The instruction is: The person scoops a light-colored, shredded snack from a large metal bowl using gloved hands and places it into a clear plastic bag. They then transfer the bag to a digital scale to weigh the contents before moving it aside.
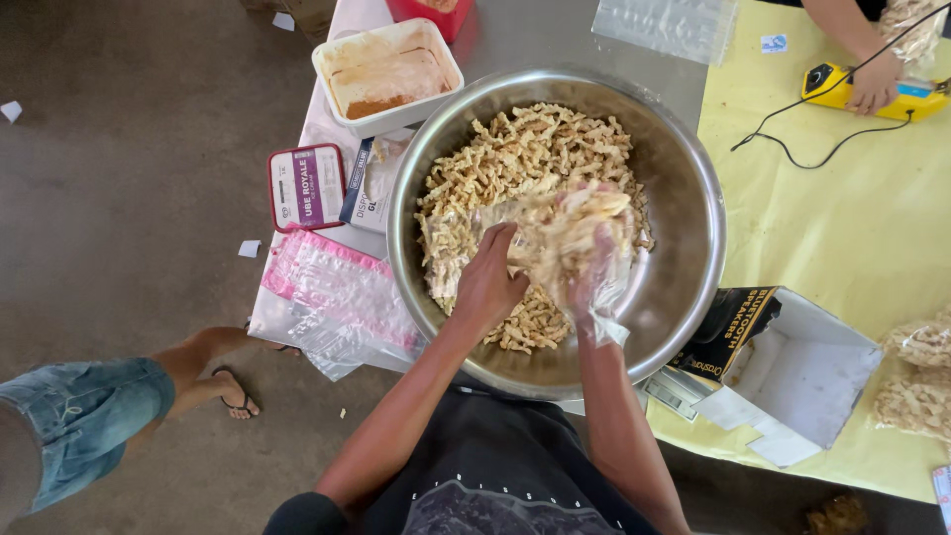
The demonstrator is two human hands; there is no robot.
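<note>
A clear bag (pixel 466 248) is gripped by the left hand (pixel 487 282); fried snack pieces (pixel 535 149) are clutched in the gloved right hand (pixel 584 267), mid-bowl (pixel 693 287); the rim is left free.

Pale tan fried snack pieces (pixel 525 149) fill a shiny silver steel bowl (pixel 684 287). The tablecloth (pixel 852 238) is light yellow, the tub lid (pixel 306 185) red-rimmed with purple, the plastic bag stack (pixel 332 287) pink-edged.

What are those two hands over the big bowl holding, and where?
The left hand holds a clear bag's rim open; the gloved right hand clutches a handful of fried snack pieces.
</note>
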